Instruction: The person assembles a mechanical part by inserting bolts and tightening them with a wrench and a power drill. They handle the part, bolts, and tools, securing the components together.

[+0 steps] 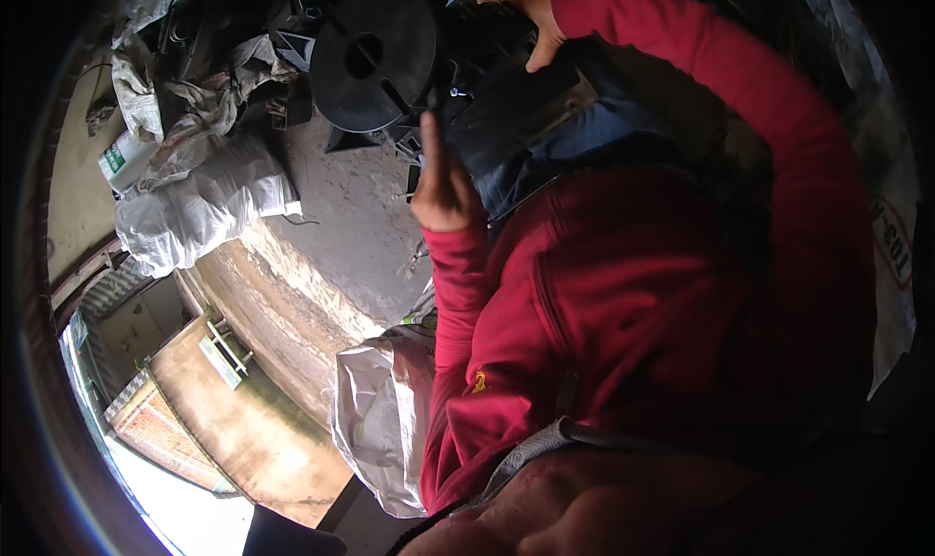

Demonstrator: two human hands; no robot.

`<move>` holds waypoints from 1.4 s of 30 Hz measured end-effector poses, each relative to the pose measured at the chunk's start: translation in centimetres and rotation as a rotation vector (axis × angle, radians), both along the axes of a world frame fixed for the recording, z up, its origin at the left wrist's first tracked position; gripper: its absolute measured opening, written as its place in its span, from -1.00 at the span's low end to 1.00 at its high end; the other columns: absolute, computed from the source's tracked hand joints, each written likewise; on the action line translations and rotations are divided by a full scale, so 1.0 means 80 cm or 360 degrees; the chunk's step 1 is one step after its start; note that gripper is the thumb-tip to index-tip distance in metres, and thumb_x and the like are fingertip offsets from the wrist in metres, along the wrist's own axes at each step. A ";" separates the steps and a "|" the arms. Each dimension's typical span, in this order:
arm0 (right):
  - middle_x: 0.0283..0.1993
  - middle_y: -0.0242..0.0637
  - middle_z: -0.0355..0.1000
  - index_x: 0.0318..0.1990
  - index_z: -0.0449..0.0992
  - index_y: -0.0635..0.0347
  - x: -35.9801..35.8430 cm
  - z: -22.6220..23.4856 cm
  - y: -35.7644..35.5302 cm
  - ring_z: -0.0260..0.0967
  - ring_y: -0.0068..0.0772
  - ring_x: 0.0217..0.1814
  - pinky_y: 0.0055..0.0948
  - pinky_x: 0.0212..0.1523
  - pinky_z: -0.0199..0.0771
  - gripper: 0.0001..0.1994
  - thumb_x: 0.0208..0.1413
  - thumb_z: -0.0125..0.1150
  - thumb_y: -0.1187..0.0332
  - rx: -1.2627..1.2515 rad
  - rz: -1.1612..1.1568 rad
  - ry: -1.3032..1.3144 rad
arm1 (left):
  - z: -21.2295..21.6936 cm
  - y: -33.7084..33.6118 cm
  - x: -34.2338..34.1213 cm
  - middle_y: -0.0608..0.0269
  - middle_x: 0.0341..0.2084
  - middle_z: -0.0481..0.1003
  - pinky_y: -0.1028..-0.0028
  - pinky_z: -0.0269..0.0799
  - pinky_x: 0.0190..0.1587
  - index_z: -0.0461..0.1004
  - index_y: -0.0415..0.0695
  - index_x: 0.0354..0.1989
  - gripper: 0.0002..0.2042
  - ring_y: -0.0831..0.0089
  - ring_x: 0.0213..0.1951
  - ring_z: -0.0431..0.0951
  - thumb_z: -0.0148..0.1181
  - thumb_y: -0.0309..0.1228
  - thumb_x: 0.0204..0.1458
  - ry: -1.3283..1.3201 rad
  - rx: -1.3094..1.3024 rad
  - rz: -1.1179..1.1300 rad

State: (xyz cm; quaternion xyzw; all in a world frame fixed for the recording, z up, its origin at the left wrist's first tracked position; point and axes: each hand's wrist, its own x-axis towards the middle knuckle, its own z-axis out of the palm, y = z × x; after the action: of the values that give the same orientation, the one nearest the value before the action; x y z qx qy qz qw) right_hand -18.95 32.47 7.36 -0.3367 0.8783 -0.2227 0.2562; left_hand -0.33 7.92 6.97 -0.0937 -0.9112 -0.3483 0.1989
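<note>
One head view. One slotted black disc (404, 50), lying near the top edge: its flat face is facing the camera, its support hiding beneath. Being round, it is showing no long axis; its slots are running upper left to lower right through the centre hole. One left hand (446, 191): index finger pointing up at the disc's lower-right rim, contact unclear; whether the other fingers are holding anything, cannot tell. One right hand (526, 20): thumb and fingers standing apart beside dark metal parts (487, 98), whose outlines are vanishing in shadow.
</note>
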 end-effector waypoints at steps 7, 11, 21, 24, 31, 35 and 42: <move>0.07 0.02 0.42 0.31 0.05 0.15 0.008 0.003 -0.001 0.37 0.06 0.10 -0.20 0.09 0.33 0.11 -0.44 0.52 -0.10 0.0133 -0.0077 0.0065 | 0.015 0.002 -0.003 -0.02 -0.54 0.45 0.56 0.28 -0.57 0.27 0.10 0.28 -0.52 0.60 -0.68 0.23 -0.04 -0.54 0.17 0.0048 0.0078 -0.0056; 0.06 0.01 0.43 0.29 0.06 0.16 -0.008 0.003 -0.003 0.38 0.06 0.08 -0.21 0.07 0.33 0.09 -0.44 0.52 -0.09 -0.0058 0.0012 0.0056 | -0.022 -0.002 0.002 0.22 -0.75 0.27 0.58 0.21 -0.60 0.28 0.01 0.27 -0.52 0.59 -0.72 0.20 -0.02 -0.56 0.15 -0.0241 -0.0196 0.0048; 0.06 0.02 0.42 0.27 0.09 0.18 0.003 -0.005 -0.011 0.37 0.05 0.11 -0.21 0.08 0.33 0.08 -0.45 0.52 -0.09 0.0041 -0.0018 0.0192 | -0.033 -0.002 0.006 0.17 -0.83 0.23 0.35 0.21 -0.65 0.32 0.20 0.25 -0.47 0.32 -0.81 0.23 0.08 -0.52 0.08 -0.0260 -0.0471 0.0080; 0.08 0.02 0.41 0.27 0.09 0.19 0.003 0.002 0.000 0.37 0.03 0.11 -0.22 0.09 0.32 0.08 -0.44 0.53 -0.09 -0.0010 0.0010 0.0011 | -0.001 -0.001 0.009 0.20 -0.81 0.27 0.35 0.23 -0.65 0.33 0.07 0.24 -0.50 0.34 -0.80 0.22 0.09 -0.52 0.08 -0.0128 -0.0181 -0.0013; 0.09 0.01 0.41 0.27 0.10 0.19 -0.010 -0.019 0.000 0.35 0.01 0.14 -0.25 0.12 0.31 0.07 -0.43 0.53 -0.09 -0.0166 0.0032 0.0089 | -0.038 -0.002 -0.017 0.20 -0.78 0.24 0.41 0.24 -0.64 0.31 0.06 0.26 -0.49 0.39 -0.77 0.21 0.04 -0.58 0.08 -0.0140 -0.0331 0.0111; 0.09 0.01 0.41 0.27 0.11 0.19 -0.005 -0.008 0.003 0.35 0.00 0.14 -0.26 0.13 0.30 0.07 -0.44 0.55 -0.05 -0.0099 -0.0008 0.0081 | -0.013 -0.013 -0.006 0.19 -0.77 0.24 0.43 0.24 -0.64 0.31 0.04 0.25 -0.48 0.41 -0.76 0.25 0.03 -0.61 0.07 -0.0022 -0.0264 0.0095; 0.09 -0.02 0.41 0.29 0.09 0.16 -0.005 -0.007 -0.008 0.36 -0.02 0.14 -0.26 0.12 0.31 0.09 -0.45 0.55 -0.06 -0.0094 0.0021 0.0038 | -0.047 -0.010 -0.006 0.12 -0.68 0.36 0.43 0.27 -0.61 0.31 0.01 0.25 -0.48 0.38 -0.73 0.30 0.06 -0.59 0.06 -0.0047 -0.0226 0.0042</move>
State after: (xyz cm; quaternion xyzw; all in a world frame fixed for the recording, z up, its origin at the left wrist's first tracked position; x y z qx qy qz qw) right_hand -19.34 31.80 6.84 -0.3525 0.8722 -0.2426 0.2371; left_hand -0.83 7.15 3.20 -0.0904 -0.9377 -0.2814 0.1829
